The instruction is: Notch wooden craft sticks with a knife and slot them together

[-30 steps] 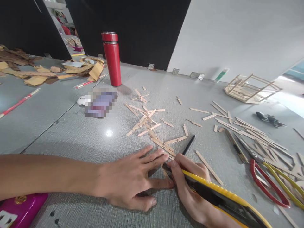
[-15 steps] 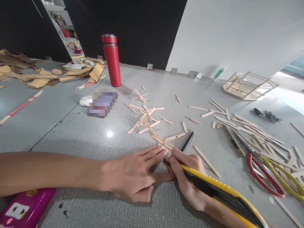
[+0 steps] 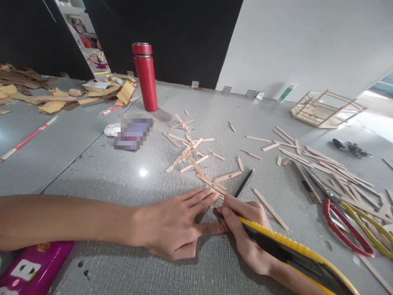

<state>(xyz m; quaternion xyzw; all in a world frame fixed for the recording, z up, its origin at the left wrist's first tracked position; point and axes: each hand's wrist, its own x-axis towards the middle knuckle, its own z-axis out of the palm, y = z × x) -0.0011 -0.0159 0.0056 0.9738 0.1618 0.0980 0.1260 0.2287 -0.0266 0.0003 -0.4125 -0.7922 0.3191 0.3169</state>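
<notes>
My left hand (image 3: 176, 223) lies with fingers spread on the table, its fingertips pressing on small wooden craft sticks (image 3: 211, 182). In my right hand (image 3: 250, 233) is a yellow and black utility knife (image 3: 276, 241), gripped near its front end. The knife's tip sits between the outstretched fingers of my left hand, at a short piece of wood; the blade itself is mostly hidden. Just beyond my right hand lies a black pen (image 3: 245, 182). Beside that hand, to the right, is one single craft stick (image 3: 270, 209).
Loose cut sticks (image 3: 188, 151) are scattered ahead. To the right are red-and-yellow-handled scissors (image 3: 346, 229), another cutter (image 3: 305, 182), a stick pile (image 3: 344, 168) and a wooden frame (image 3: 328, 110). A red bottle (image 3: 145, 78), blurred phone (image 3: 135, 133) and purple case (image 3: 33, 270) stand or lie leftward.
The view has shifted slightly, so things on the right appear a little farther right. Both hands stay in nearly the same place, the utility knife still in my right hand.
</notes>
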